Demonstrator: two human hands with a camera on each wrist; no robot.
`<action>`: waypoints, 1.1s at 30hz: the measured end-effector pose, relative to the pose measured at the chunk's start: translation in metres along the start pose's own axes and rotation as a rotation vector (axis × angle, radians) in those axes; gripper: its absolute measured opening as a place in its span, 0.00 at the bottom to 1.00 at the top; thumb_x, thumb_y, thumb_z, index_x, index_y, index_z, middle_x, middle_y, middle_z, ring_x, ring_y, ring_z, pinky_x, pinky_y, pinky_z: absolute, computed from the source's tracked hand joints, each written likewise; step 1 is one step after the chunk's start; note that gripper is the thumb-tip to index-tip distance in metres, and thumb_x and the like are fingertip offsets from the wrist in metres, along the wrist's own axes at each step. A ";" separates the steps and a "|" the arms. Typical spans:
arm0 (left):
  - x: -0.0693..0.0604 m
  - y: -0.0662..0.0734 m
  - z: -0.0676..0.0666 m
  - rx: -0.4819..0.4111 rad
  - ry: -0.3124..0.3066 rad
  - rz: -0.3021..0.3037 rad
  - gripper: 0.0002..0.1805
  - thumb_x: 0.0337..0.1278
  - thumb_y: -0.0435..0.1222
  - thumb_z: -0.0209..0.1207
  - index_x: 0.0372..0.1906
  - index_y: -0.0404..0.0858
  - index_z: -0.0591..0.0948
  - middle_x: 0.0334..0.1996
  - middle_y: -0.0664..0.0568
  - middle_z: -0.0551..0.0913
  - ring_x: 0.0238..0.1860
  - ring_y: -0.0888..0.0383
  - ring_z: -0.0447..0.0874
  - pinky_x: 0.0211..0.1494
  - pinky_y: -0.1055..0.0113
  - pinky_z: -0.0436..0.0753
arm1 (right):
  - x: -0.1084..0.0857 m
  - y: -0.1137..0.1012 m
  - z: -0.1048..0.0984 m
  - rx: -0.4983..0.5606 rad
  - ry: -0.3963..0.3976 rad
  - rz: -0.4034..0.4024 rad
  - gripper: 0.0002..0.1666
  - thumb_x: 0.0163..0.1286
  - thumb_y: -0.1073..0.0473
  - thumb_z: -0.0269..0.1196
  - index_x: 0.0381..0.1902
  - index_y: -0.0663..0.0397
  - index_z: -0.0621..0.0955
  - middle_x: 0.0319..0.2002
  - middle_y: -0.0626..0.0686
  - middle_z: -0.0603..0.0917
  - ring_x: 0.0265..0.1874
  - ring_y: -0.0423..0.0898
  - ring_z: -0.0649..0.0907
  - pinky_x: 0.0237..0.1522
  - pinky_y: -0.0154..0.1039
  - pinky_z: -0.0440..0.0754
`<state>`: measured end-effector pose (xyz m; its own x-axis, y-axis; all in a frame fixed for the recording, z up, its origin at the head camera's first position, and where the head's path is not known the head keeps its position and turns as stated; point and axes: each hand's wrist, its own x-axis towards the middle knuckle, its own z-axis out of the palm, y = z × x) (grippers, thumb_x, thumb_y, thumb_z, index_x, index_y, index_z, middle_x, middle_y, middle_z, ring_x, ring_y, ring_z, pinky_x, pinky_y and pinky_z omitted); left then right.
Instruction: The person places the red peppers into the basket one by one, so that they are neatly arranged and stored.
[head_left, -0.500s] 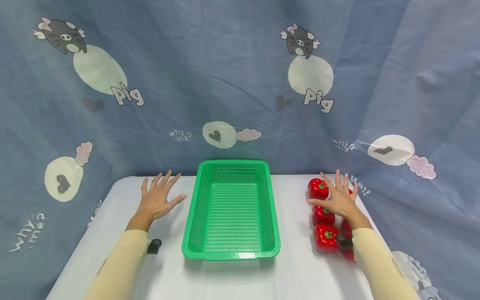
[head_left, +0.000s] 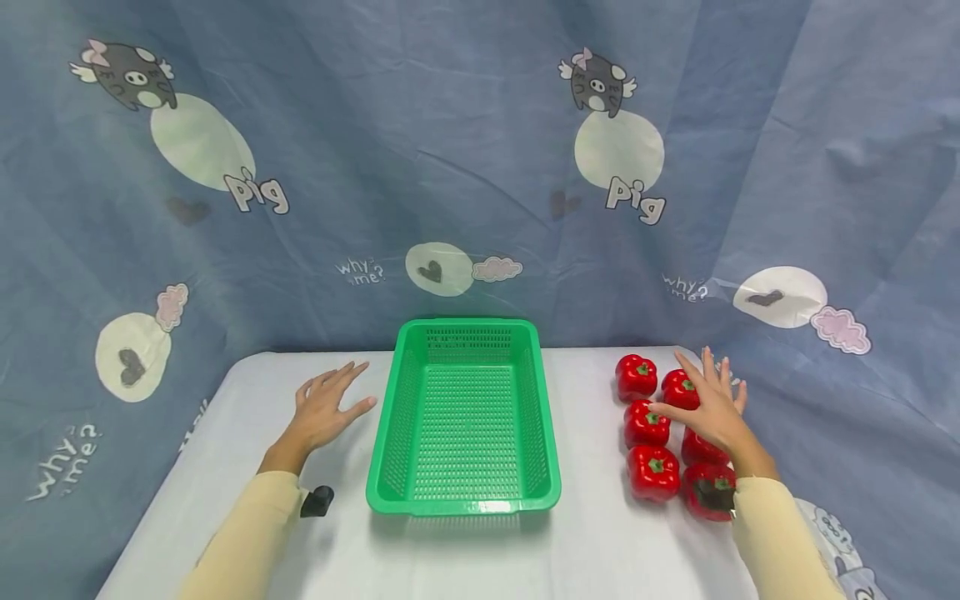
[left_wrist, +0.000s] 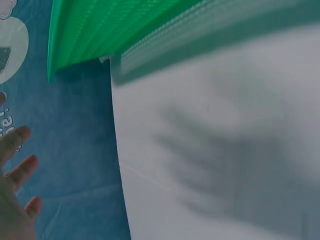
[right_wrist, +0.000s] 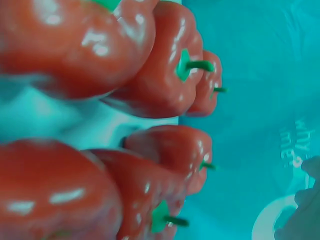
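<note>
Here you are, both hands spread wide with fingers apart, neither one holding a thing: your left hand (head_left: 324, 410) hangs at nine o'clock of the green basket (head_left: 465, 507), just off its rim, and your right hand (head_left: 720, 412) is over the six red peppers (head_left: 653, 472), out at three o'clock on the bench (head_left: 585, 542). Watch the wrist camera (head_left: 716, 498) on that side! It overlaps the five o'clock pepper (head_left: 707, 472) of the bunch, so dropping your forearm too early could clip it and send it rolling. And they're packed tight, two files of three; a broad reach may knock a neighbour as your fingers go in. The one o'clock pepper (head_left: 678, 388) sits near the bench's far edge, and a forward shove might tip it over towards the curtain (head_left: 480, 167). Those skins look glossy, so a fingertip pinch could slip; I'd wrap lower. Over on the left, swing your thumb towards three o'clock carelessly and you'd likely nudge the basket askew.
</note>
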<state>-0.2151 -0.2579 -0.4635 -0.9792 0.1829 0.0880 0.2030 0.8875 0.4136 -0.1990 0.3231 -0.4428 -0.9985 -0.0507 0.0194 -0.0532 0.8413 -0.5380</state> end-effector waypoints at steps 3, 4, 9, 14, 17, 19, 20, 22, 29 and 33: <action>-0.001 0.002 0.005 -0.066 -0.005 -0.024 0.38 0.64 0.58 0.50 0.73 0.42 0.61 0.71 0.35 0.59 0.68 0.33 0.54 0.64 0.33 0.47 | -0.006 0.006 -0.002 0.022 0.024 -0.012 0.63 0.54 0.33 0.67 0.77 0.45 0.48 0.74 0.68 0.32 0.69 0.71 0.30 0.58 0.74 0.23; 0.000 0.003 0.007 -0.086 -0.005 -0.029 0.38 0.65 0.58 0.50 0.73 0.42 0.61 0.71 0.35 0.59 0.68 0.33 0.54 0.63 0.33 0.48 | -0.009 0.009 -0.003 0.031 0.033 -0.017 0.63 0.54 0.34 0.67 0.77 0.46 0.48 0.74 0.69 0.33 0.70 0.71 0.30 0.58 0.74 0.24; -0.001 0.006 0.020 -0.188 -0.022 -0.037 0.36 0.67 0.55 0.50 0.73 0.42 0.60 0.71 0.37 0.60 0.68 0.33 0.56 0.63 0.32 0.51 | -0.023 0.021 -0.009 0.082 0.068 -0.026 0.62 0.56 0.39 0.69 0.77 0.51 0.48 0.74 0.70 0.35 0.70 0.71 0.32 0.59 0.74 0.25; -0.007 0.006 0.029 -0.244 -0.033 -0.040 0.32 0.69 0.47 0.50 0.73 0.42 0.60 0.70 0.37 0.61 0.68 0.33 0.56 0.64 0.30 0.50 | -0.034 0.029 -0.004 0.151 0.080 -0.006 0.62 0.55 0.42 0.71 0.77 0.49 0.48 0.74 0.68 0.38 0.71 0.71 0.37 0.59 0.75 0.28; -0.009 0.006 0.034 -0.275 -0.045 -0.043 0.33 0.69 0.48 0.50 0.74 0.42 0.60 0.69 0.37 0.63 0.67 0.34 0.59 0.64 0.31 0.54 | -0.041 0.033 0.001 0.183 0.085 0.030 0.62 0.56 0.44 0.71 0.77 0.47 0.47 0.75 0.67 0.39 0.70 0.72 0.38 0.59 0.77 0.30; -0.010 0.006 0.036 -0.294 -0.056 -0.057 0.34 0.69 0.50 0.49 0.74 0.42 0.59 0.68 0.36 0.64 0.66 0.34 0.61 0.63 0.32 0.57 | -0.047 0.037 0.005 0.195 0.091 0.062 0.62 0.56 0.44 0.71 0.77 0.46 0.46 0.75 0.66 0.39 0.70 0.72 0.39 0.57 0.78 0.31; -0.011 0.006 0.038 -0.309 -0.063 -0.069 0.34 0.69 0.50 0.49 0.74 0.41 0.58 0.68 0.36 0.65 0.66 0.34 0.62 0.63 0.33 0.59 | -0.050 0.038 0.007 0.200 0.096 0.077 0.62 0.56 0.44 0.71 0.77 0.46 0.46 0.75 0.67 0.39 0.70 0.72 0.39 0.57 0.78 0.31; -0.012 0.007 0.040 -0.352 -0.071 -0.101 0.36 0.69 0.51 0.48 0.74 0.39 0.57 0.67 0.35 0.65 0.65 0.34 0.64 0.63 0.34 0.62 | -0.056 0.042 0.011 0.208 0.117 0.109 0.62 0.56 0.44 0.71 0.77 0.47 0.47 0.75 0.66 0.38 0.70 0.73 0.39 0.57 0.78 0.32; -0.015 0.011 0.042 -0.473 -0.086 -0.204 0.36 0.70 0.53 0.47 0.73 0.35 0.59 0.65 0.37 0.69 0.65 0.37 0.66 0.65 0.36 0.61 | -0.075 0.054 0.023 0.212 0.187 0.191 0.59 0.56 0.47 0.71 0.76 0.52 0.51 0.75 0.66 0.40 0.70 0.70 0.42 0.55 0.79 0.48; -0.013 0.011 0.045 -0.553 -0.072 -0.232 0.34 0.71 0.52 0.48 0.72 0.35 0.61 0.63 0.36 0.71 0.62 0.38 0.70 0.64 0.39 0.65 | -0.081 0.056 0.029 0.211 0.186 0.246 0.59 0.56 0.48 0.72 0.76 0.54 0.52 0.73 0.67 0.45 0.69 0.70 0.46 0.52 0.78 0.59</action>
<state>-0.2000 -0.2313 -0.5008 -0.9919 0.0561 -0.1143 -0.0635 0.5595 0.8264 -0.1208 0.3591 -0.4990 -0.9672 0.2537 0.0102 0.1724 0.6857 -0.7071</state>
